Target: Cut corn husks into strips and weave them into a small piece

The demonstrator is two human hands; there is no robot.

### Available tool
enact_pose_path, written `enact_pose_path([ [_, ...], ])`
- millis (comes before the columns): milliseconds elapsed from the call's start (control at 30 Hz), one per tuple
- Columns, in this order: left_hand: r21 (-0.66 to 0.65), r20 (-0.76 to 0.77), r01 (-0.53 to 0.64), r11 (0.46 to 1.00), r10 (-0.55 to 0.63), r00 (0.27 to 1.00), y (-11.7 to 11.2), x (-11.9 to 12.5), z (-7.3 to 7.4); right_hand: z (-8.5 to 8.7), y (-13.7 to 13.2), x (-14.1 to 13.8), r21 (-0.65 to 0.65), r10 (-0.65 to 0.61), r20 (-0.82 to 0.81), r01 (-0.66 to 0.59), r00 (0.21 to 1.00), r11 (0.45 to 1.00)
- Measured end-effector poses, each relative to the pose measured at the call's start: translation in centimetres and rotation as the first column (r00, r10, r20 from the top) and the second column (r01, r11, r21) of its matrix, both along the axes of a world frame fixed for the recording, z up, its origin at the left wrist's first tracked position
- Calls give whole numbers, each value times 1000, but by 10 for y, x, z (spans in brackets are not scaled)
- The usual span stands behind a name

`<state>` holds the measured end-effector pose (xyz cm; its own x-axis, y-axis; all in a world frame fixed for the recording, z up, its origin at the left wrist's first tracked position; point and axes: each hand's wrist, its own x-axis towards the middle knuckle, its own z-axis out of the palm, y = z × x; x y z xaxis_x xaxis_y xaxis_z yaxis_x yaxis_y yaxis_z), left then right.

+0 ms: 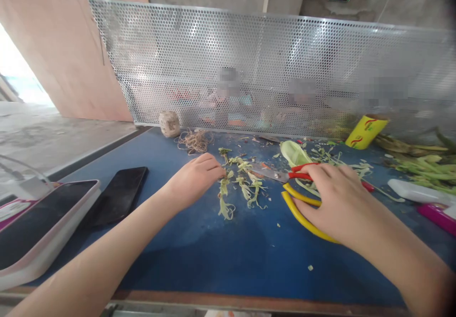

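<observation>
My left hand (195,179) is closed, its fingertips together at the edge of a small figure-like bundle of knotted pale green plant strips (245,184) lying on the blue tabletop. What exactly the fingertips pinch is partly hidden. In my right hand (337,198) is a pair of scissors (302,207) with one red and one yellow handle. Their metal blades point left and reach the right side of the knotted bundle; whether they touch it is unclear. Just beyond the scissors lies a wide pale green leaf piece (294,153), with shredded strips (356,165) beside it.
A twine tangle (195,141) and a whitish roll (169,123) lie at the back left. Phones (117,196) are at left. A yellow tube (366,131) and leafy stalks (423,169) are at right. Behind the table stands a perforated metal screen (231,46).
</observation>
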<state>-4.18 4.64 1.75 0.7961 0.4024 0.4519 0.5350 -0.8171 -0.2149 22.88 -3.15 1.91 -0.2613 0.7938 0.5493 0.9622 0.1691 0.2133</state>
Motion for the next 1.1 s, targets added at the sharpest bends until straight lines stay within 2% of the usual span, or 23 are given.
enact_pose_path([
  [100, 7, 2, -15, 1000, 15, 1000, 1, -2, 1, 8, 11, -16, -25, 86, -19, -86, 996, 996],
  [200, 15, 9, -40, 999, 40, 999, 3, -5, 2, 9, 18, -26, -62, 120, -27, -122, 992, 991],
  [400, 56, 17, -68, 996, 67, 998, 4, -7, 1, 2, 18, -23, -93, 147, -44, -151, 988, 984],
  [567, 80, 10, -61, 995, 60, 998, 2, -6, 0, 2, 11, -37, -130, 134, -56, -140, 989, 982],
  [733, 64, 3, -35, 997, 35, 999, -2, -5, 2, 5, 7, -44, -115, 106, -64, -113, 992, 987],
  [1100, 115, -13, 3, 993, -1, 1000, -5, -2, 5, 4, 6, -60, -95, 64, -26, -66, 998, 993],
])
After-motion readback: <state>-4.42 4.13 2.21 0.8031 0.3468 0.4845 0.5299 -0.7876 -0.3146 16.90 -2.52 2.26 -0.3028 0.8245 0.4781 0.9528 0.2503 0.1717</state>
